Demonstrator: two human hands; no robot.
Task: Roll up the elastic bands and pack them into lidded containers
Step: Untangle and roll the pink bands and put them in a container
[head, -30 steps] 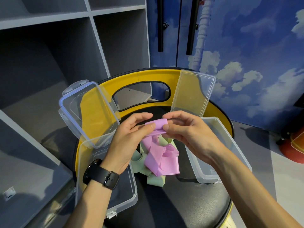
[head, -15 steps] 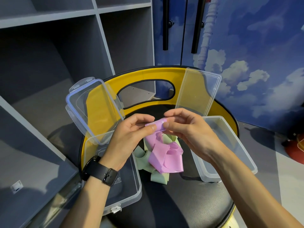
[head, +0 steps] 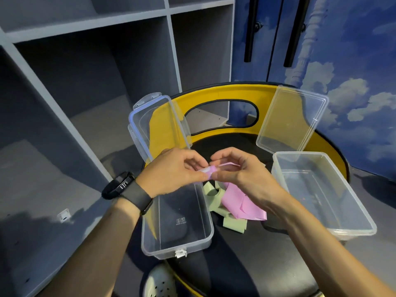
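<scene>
My left hand [head: 171, 170] and my right hand [head: 240, 170] meet over the chair seat and pinch the rolled end of a pink elastic band [head: 209, 169] between their fingertips. The band's loose tail [head: 244, 205] hangs down onto the seat. A pale green band [head: 214, 196] lies crumpled under it. A clear container [head: 177, 224] with its hinged lid [head: 156, 123] raised stands on the left, empty. A second clear container [head: 321, 194] stands on the right, its lid [head: 291, 118] also up.
Everything rests on a black seat [head: 246, 264] with a yellow curved backrest [head: 214, 93]. Grey shelving [head: 85, 82] fills the left. A blue sky-painted cabinet [head: 342, 50] with black handles stands behind. A white shoe [head: 160, 284] shows at the bottom.
The pink roll between my fingertips has grown tighter and smaller. The camera has tipped down and shifted, so both containers sit lower and further right in view.
</scene>
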